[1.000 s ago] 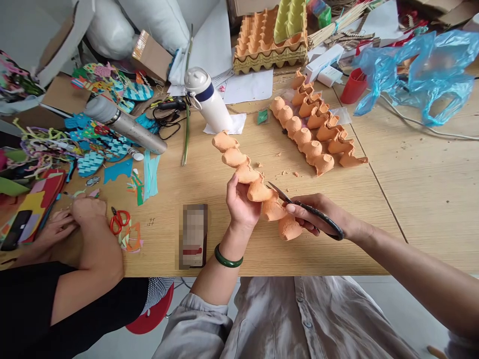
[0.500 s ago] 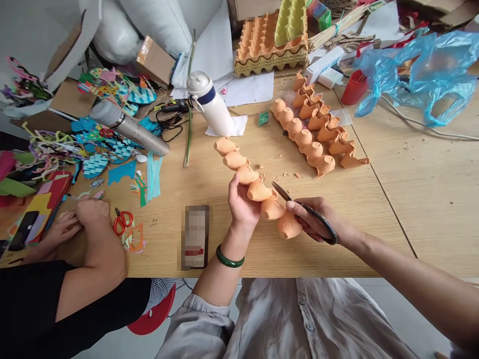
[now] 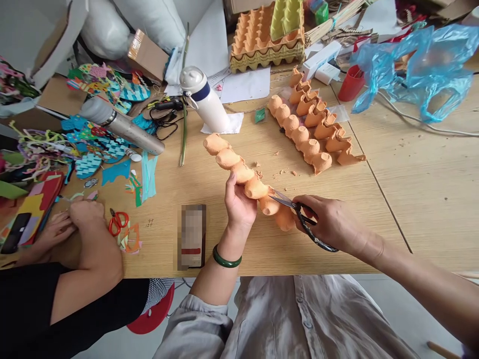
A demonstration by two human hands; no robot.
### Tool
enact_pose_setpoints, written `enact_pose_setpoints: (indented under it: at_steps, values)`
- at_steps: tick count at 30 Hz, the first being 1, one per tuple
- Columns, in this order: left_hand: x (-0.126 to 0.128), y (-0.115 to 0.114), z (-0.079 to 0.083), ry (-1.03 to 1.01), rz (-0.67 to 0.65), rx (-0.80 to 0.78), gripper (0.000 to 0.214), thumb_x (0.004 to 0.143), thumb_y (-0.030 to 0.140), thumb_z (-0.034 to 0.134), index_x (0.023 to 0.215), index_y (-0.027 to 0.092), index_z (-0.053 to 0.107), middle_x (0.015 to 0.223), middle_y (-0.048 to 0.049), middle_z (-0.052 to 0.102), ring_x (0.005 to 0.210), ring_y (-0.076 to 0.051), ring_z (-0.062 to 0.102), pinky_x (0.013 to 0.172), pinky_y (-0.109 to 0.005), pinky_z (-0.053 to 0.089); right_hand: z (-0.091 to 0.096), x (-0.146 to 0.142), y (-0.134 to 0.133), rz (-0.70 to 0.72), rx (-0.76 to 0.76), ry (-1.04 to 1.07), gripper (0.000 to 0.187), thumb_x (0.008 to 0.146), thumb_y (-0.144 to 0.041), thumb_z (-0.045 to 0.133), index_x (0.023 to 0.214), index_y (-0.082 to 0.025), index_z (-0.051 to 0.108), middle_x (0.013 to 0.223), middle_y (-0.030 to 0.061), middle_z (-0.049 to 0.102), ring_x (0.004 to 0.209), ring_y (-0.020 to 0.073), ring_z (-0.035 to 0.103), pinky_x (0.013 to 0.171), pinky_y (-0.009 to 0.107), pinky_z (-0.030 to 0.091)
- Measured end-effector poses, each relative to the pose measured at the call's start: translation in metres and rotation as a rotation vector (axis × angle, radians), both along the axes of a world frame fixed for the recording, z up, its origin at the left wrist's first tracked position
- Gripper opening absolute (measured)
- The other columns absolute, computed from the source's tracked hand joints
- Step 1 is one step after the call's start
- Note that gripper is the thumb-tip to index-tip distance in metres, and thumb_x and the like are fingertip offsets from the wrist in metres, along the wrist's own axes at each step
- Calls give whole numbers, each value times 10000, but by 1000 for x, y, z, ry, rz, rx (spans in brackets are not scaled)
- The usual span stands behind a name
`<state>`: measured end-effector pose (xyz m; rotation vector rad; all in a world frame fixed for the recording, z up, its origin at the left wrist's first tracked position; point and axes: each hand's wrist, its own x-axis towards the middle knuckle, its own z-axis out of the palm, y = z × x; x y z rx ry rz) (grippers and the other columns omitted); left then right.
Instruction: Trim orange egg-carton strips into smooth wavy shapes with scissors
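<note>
Our left hand point(image 3: 237, 204) pinches the orange pulp egg-cup strip point(image 3: 228, 158) mid-length above the wooden table point(image 3: 374, 199), its long axis running away to the far left; our right hand point(image 3: 333, 222), closed on black scissors point(image 3: 299, 212), meets its near end.

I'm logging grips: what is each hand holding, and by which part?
The left hand grips the egg-carton strip near its middle; the right hand holds the scissors by their handles.

head-worn view, looking down, tabletop point(image 3: 411, 189) close

Orange egg-carton strip point(image 3: 243, 172) held diagonally; scissors point(image 3: 299, 215) apparently cutting it.
</note>
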<state>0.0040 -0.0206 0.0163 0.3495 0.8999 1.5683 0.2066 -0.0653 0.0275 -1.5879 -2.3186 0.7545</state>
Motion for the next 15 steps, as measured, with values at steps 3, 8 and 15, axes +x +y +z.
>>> enact_pose_setpoints:
  at_steps: [3,8,15]
  values:
    - [1,1,0,22,41,-15,270,895,452,625,1007,230,730,925,-37,733,863,-194,672,819,-322,540,-2,-3,0,31,21,-98,337,890,-286,567,1173,-187,721,866,56,745,646,183,630,596,298,369]
    - [-1,2,0,33,36,-21,243,910,441,614,982,235,721,864,-20,719,789,-182,663,773,-326,541,-10,-1,-1,91,130,-188,357,942,-305,528,1211,-178,724,878,77,768,642,187,633,572,308,304]
    - [-5,2,1,-9,-23,-60,270,929,489,599,916,235,689,768,-1,668,702,-168,625,710,-332,524,-20,4,-2,164,337,-187,309,958,-267,505,1121,-155,741,883,71,789,624,170,650,536,311,260]
